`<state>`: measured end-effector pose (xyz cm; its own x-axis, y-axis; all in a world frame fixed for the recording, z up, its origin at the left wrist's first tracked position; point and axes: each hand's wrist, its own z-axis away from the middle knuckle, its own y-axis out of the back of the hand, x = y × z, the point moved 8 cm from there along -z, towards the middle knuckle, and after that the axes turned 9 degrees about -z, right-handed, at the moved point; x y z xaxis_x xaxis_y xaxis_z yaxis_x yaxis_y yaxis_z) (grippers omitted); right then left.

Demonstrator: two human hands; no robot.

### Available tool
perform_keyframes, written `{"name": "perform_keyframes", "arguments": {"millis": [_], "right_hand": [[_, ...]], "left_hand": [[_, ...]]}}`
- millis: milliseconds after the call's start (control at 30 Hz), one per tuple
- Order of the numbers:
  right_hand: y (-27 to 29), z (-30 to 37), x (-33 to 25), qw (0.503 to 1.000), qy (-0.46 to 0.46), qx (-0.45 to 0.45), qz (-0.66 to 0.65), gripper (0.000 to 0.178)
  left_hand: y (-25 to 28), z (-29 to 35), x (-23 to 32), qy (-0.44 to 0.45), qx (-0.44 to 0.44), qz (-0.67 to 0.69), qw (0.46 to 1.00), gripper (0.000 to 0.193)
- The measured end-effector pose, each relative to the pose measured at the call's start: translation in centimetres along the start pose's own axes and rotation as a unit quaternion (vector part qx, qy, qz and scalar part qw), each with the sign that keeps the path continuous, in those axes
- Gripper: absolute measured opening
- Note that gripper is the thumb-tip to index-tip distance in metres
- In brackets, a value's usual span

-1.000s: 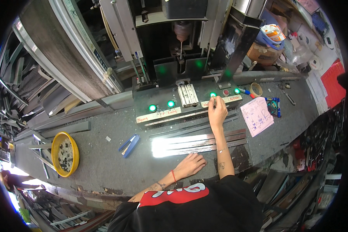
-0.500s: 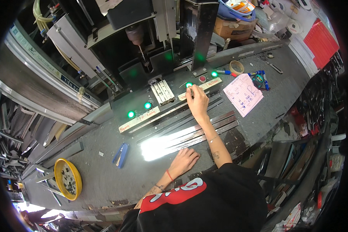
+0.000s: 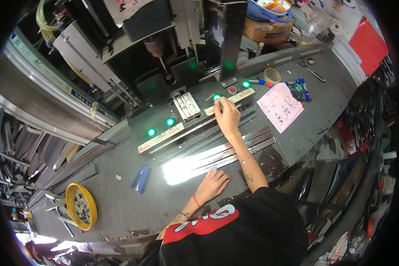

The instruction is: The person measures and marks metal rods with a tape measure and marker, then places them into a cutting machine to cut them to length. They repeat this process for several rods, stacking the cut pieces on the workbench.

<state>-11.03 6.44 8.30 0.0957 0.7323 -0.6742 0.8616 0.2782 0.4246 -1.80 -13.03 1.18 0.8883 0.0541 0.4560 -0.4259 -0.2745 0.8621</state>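
My right hand [image 3: 227,116] reaches to the machine's front panel, its fingers curled together on a lit green button [image 3: 217,97]. The fingertips partly cover that button. My left hand [image 3: 213,184] lies on the bench with its fingers loosely extended, holding nothing. Just beyond it, several long flat metal strips [image 3: 252,141] lie side by side, glaring white at their left end. Behind the panel a drill chuck [image 3: 154,46] points its bit down, above and behind a pale grooved metal block [image 3: 187,106].
Two more green buttons [image 3: 170,122] glow at left, another [image 3: 246,84] at right beside a red button [image 3: 232,90]. On the bench [image 3: 115,199] are a blue stapler [image 3: 139,178], a yellow bowl [image 3: 94,210] of small pieces, pink papers [image 3: 279,106], markers and a tape roll [image 3: 271,76].
The view has shifted very slightly. Both hands stay in place, the right one still at the green button.
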Motion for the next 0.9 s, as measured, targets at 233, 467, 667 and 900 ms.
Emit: {"name": "perform_keyframes", "arguments": {"millis": [233, 467, 667, 900], "right_hand": [[0.0, 0.0, 0.0, 1.000, -0.014, -0.012, 0.005, 0.010], [0.0, -0.1, -0.2, 0.999, -0.026, -0.023, 0.017, 0.011], [-0.2, -0.6, -0.1, 0.997, -0.042, -0.052, 0.042, 0.016], [-0.8, -2.3, 0.0, 0.994, -0.037, -0.092, 0.055, 0.021]], "left_hand": [[-0.5, 0.3, -0.2, -0.006, 0.001, -0.004, 1.000, 0.015], [-0.6, 0.3, -0.2, -0.010, 0.011, -0.014, 1.000, 0.014], [-0.6, 0.4, -0.2, -0.008, 0.006, -0.012, 1.000, 0.014], [-0.7, 0.3, -0.3, -0.010, 0.004, -0.013, 1.000, 0.014]]}}
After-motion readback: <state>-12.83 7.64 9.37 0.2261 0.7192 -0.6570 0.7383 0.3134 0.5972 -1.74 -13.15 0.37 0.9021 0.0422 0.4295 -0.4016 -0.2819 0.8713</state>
